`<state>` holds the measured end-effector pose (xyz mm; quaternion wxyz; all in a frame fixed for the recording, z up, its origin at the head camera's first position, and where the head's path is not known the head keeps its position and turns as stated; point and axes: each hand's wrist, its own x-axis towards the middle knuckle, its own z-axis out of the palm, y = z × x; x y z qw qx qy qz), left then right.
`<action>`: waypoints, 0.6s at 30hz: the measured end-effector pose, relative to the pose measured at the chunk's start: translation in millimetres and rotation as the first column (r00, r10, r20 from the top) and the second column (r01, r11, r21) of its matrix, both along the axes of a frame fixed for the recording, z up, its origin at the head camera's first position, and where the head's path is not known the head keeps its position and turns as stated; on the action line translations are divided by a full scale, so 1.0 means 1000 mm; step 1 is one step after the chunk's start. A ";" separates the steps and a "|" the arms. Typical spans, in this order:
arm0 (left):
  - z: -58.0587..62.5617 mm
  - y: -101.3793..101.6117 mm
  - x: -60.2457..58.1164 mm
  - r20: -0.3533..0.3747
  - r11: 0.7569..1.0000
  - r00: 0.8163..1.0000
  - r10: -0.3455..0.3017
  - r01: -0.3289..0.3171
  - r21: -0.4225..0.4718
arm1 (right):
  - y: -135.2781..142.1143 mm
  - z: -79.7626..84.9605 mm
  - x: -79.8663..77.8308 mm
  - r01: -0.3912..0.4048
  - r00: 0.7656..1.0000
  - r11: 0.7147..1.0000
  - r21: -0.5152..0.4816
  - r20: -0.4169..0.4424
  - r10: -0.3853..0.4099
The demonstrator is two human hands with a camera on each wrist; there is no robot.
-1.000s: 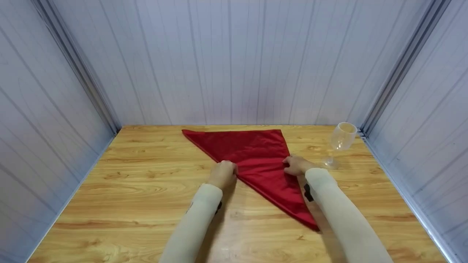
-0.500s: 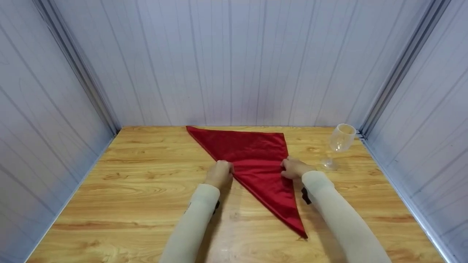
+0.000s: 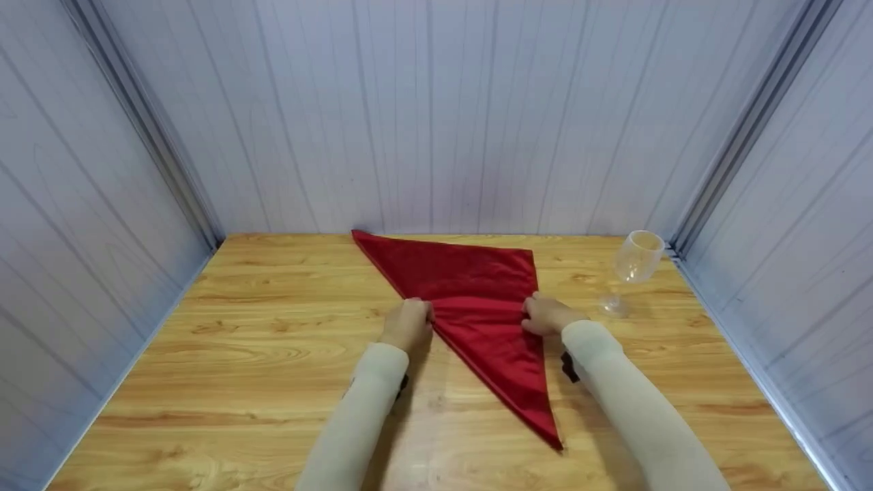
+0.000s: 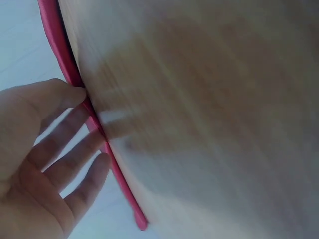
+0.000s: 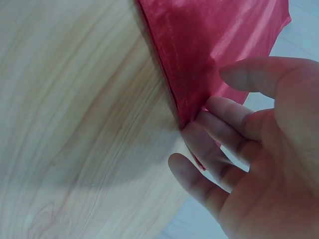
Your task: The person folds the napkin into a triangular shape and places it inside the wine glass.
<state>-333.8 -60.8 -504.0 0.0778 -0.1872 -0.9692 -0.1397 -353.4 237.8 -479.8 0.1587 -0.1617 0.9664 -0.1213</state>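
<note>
A red satiny cloth [image 3: 464, 273], folded into a triangle, lies on the wooden table [image 3: 273, 382]. Its long folded edge slants from the back wall to a corner near the front right. My left hand [image 3: 407, 323] pinches that fold about midway, with the thumb and fingertips lined up along the edge in the left wrist view. On the opposite side, my right hand [image 3: 548, 315] touches the cloth's right edge. Seen from the right wrist, its fingertips [image 5: 199, 130] meet the edge while the thumb stays apart, over the red fabric.
A clear wine glass [image 3: 639, 258] stands at the back right, beyond my right hand. Pale panelled walls [image 3: 436, 123] enclose the table at the back and both sides. The cloth's far left corner reaches the back wall.
The cloth has turned clockwise: its front corner swung left and nearer, its far left corner moved back and right. Both hands shifted slightly left.
</note>
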 end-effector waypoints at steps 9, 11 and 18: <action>0.008 0.017 0.021 -0.020 0.963 0.980 -0.200 0.193 -0.187 | 0.020 -0.016 -0.011 -0.004 0.984 0.978 -0.207 -0.178 -0.034; 0.009 0.021 0.025 -0.019 0.945 0.967 -0.254 0.244 -0.216 | 0.026 -0.022 -0.012 0.009 0.975 0.969 -0.246 -0.214 -0.064; 0.007 0.037 0.037 0.044 0.843 0.860 -0.509 0.508 -0.178 | 0.038 -0.032 -0.016 0.043 0.976 0.950 -0.310 -0.189 -0.106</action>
